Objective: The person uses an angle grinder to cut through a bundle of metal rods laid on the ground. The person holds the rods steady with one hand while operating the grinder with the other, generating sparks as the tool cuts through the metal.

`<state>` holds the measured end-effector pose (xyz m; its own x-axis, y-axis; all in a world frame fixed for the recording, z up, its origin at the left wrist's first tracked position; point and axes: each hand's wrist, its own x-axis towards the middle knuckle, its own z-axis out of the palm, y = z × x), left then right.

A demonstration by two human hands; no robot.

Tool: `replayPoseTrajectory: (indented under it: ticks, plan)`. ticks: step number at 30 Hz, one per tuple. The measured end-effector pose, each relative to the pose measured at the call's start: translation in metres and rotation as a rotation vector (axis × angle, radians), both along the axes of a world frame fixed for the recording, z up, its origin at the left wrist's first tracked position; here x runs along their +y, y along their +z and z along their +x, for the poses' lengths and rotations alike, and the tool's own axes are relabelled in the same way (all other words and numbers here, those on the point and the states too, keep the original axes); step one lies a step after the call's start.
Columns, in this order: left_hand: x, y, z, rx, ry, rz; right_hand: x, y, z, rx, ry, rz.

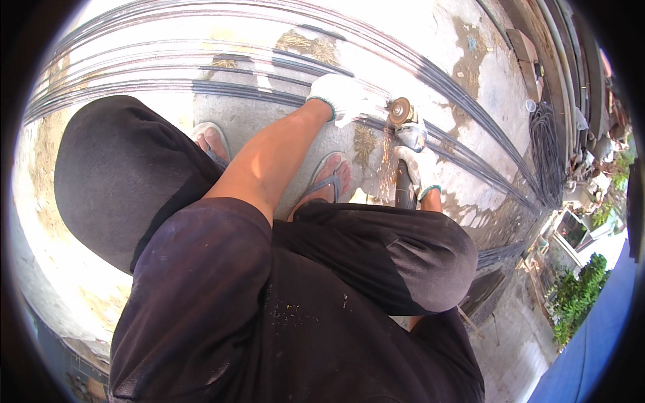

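My right hand [424, 171] is squeezing the grinder [411, 136], and its round disc [400, 110] is sitting by the long dark rods [248, 92] on the ground. Sparks [388, 160] are flying, so I think I'm cutting. My left hand [338, 95] is resting on the rods; I can't tell if it's gripping. Next is probably needing steady holding.

Harsh sunlight | concrete [403, 20] blown white | left hand [338, 94] overexposed | fisheye bending, black corners
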<state>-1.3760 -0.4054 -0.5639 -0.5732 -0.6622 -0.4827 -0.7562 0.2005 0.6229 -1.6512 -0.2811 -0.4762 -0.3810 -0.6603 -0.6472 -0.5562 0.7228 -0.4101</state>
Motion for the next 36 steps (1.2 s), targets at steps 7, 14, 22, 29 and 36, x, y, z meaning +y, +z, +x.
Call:
replayPoseTrajectory:
  ticks: [7, 14, 22, 29, 36]
  plan:
    - [-0.004, 0.005, 0.001, 0.052, 0.044, -0.027, 0.017, -0.024, -0.027, -0.009, 0.017, -0.041]
    - [-0.011, 0.014, 0.004, 0.013, 0.065, 0.017, 0.018, -0.02, -0.019, -0.022, -0.006, -0.047]
    - [-0.012, 0.009, 0.002, 0.012, 0.039, -0.061, 0.002, -0.006, -0.01, 0.042, 0.021, 0.031]
    - [-0.015, 0.012, 0.0, 0.024, 0.023, -0.064, 0.012, -0.012, -0.017, -0.002, 0.012, -0.041]
    - [-0.019, 0.009, 0.001, 0.002, 0.012, -0.043, 0.014, -0.017, -0.016, 0.021, 0.081, -0.127]
